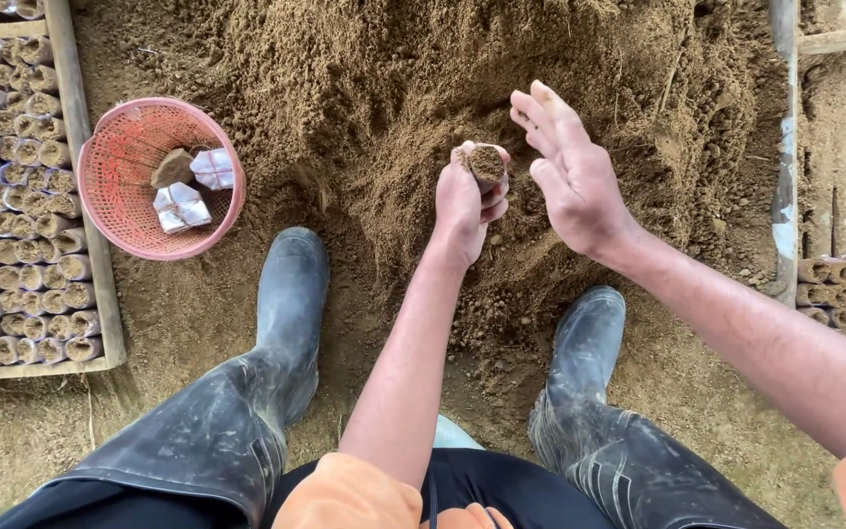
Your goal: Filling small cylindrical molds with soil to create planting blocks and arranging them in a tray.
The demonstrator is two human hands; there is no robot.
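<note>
Holding a small soil-filled tube pot point(487, 163) upright, the left hand point(464, 208) has its fingers point(493, 209) wrapped closed around it, over the near slope of the soil heap point(423, 78). The right hand point(572, 174) hovers just beside it, fingers spread open and holding nothing. This pot looks packed level to its rim with brown soil, so its filling seems nearly finished. Rows of filled pots point(22, 206) crowd the wooden tray point(80, 137) at the ground's left edge, while folded white bags point(183, 206) wait in the pink basket point(110, 211).
</note>
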